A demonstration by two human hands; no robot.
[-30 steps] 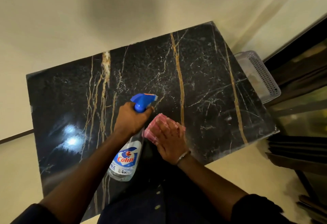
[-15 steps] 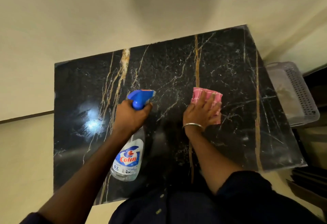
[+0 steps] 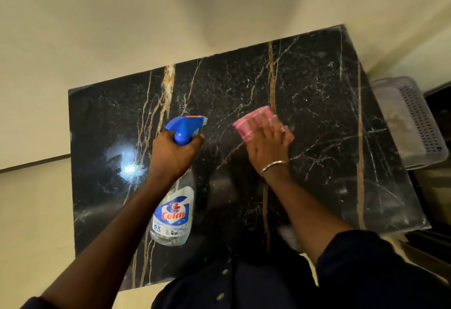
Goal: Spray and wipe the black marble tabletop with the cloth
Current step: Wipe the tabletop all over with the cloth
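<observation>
Navy sleeves nearest, both arms reaching over the tabletop. Left hand wraps the neck of the spray bottle, nozzle aimed fwd, held above the marble. Right hand lies flat w/ fingers spread, pressing the pink cloth onto the stone mid-table. Fine droplets show across the far half, so spraying looks partly done; wiping seems underway, w/ most of the surface left. Grey basket sits beyond the right edge.

Looks like a home room: black marble table on pale tiled floor, perforated plastic basket beside it, household glass-cleaner bottle.
</observation>
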